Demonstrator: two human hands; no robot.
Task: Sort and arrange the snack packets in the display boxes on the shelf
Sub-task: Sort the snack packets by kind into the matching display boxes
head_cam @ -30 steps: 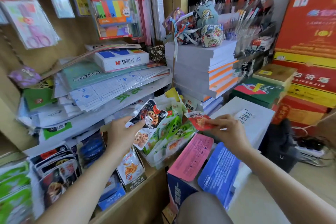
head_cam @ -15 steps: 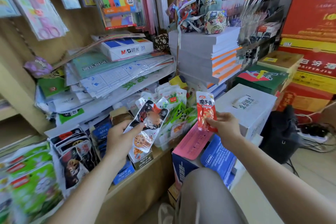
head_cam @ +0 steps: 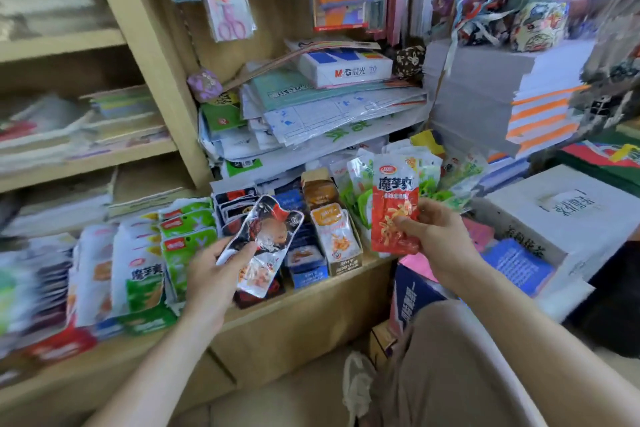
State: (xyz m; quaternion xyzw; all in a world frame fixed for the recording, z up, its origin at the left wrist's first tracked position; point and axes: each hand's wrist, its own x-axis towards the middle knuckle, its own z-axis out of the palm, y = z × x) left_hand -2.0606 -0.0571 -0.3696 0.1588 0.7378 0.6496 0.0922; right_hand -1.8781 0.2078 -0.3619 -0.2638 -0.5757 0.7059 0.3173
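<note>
- I face a pale wooden shelf crammed with stationery. Snack packets stand in display boxes along its lower board, across the middle of the frame.
- At the right of the frame a tall stack of grey paper has orange-edged sheets, and a white carton sits below it.
- Upper middle: one pair of pink scissors hangs in its sleeve on the back panel.
- My left hand, lower centre-left, curls thumb and fingers round what look like two overlapping glossy packets, black, red and white, tilted in front of the boxes.
- My right hand pinches one red packet upright by its lower right corner, in front of green packets.
- The red packet reads 魔芋爽; the white ream on the paper pile reads M&G 晨光 70.
</note>
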